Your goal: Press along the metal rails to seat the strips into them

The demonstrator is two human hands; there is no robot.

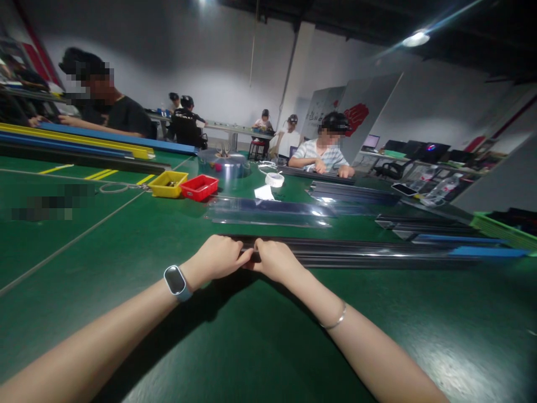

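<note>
A long black grooved profile lies across the green table in front of me. My left hand is closed over its left end, with the thumb on the near side. Right beside it, my right hand grips the same profile with bent fingers, the two thumbs almost touching. Behind the profile lie clear plastic strips. Whatever may be between the fingertips is too small to make out.
Beyond the hands on the green table stand a yellow bin, a red bin, a metal container and a white tape roll. More profiles lie at the right. Two people work across the table.
</note>
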